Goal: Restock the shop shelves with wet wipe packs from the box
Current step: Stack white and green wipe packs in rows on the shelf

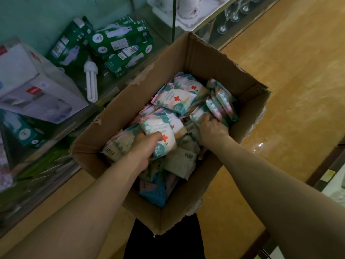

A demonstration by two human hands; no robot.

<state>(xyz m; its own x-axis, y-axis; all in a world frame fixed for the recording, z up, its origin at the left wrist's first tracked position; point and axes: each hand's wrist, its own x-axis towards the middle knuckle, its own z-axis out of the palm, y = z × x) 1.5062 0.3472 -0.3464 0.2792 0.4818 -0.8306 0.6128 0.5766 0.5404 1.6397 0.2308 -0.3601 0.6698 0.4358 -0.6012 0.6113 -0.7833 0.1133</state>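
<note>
Both hands are down inside the open cardboard box (205,57), which is heaped with wet wipe packs (175,99). The left hand (147,148) has fingers and thumb curled round 1 top pack (158,128) near the middle of the heap. The right hand (212,128), beside it and a little farther in, is pushed fingers-first among a row of upright packs (222,105) near the box wall. Its fingertips are buried, so I cannot tell whether they grip anything.

The box rim is torn and ragged, most of all beyond the left hand and along the wall outside the right hand. Right of the right hand lies a broad wooden surface (289,81). Left of the left hand, the box stands close to a shelf holding green cartons (115,40), 1 loose light bulb (91,81) and white cartons (33,85). Past the far corner stand wine glasses (229,17).
</note>
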